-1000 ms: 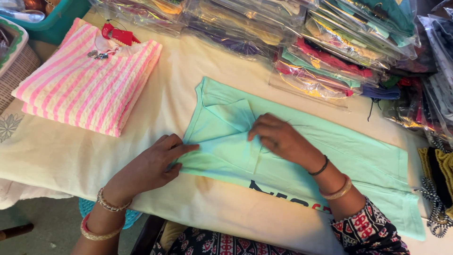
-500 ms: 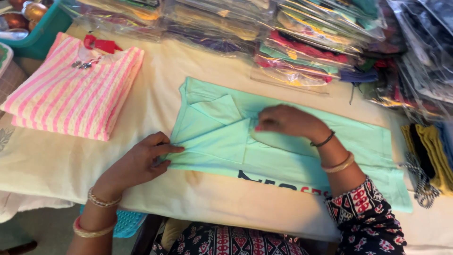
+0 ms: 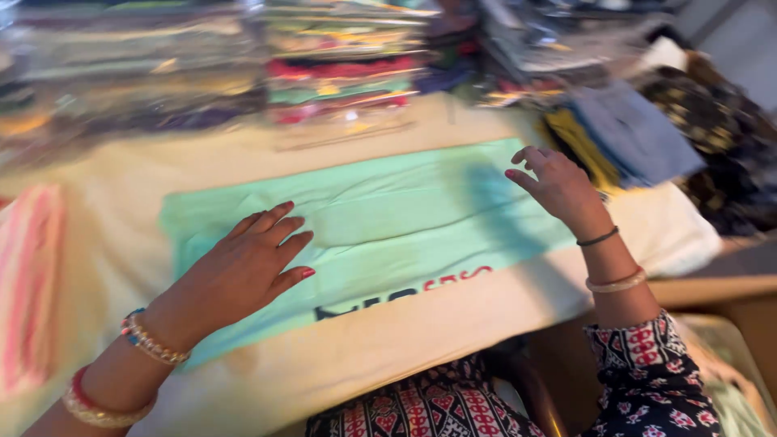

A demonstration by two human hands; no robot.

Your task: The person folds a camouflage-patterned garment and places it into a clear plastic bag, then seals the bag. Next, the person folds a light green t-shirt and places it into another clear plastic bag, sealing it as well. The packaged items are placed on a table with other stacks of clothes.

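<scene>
Lying folded into a long band across the cream-covered tabletop (image 3: 486, 311), the mint-green garment (image 3: 388, 214) runs left to right under both hands. The left hand (image 3: 243, 271) rests flat and open on its left part; the right hand (image 3: 558, 186), fingers spread, hovers just above its right end, holding nothing. Blurred stacks of bagged clothes (image 3: 340, 73) crowd the far edge, and a pink striped garment (image 3: 28, 283) lies at the left.

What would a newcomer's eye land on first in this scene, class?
A mint-green folded garment lies flat across the middle of the cream-covered table. The left hand presses flat on it, while the right hand hovers over its right end. Blurred stacks of packaged clothes line the far edge.
</scene>
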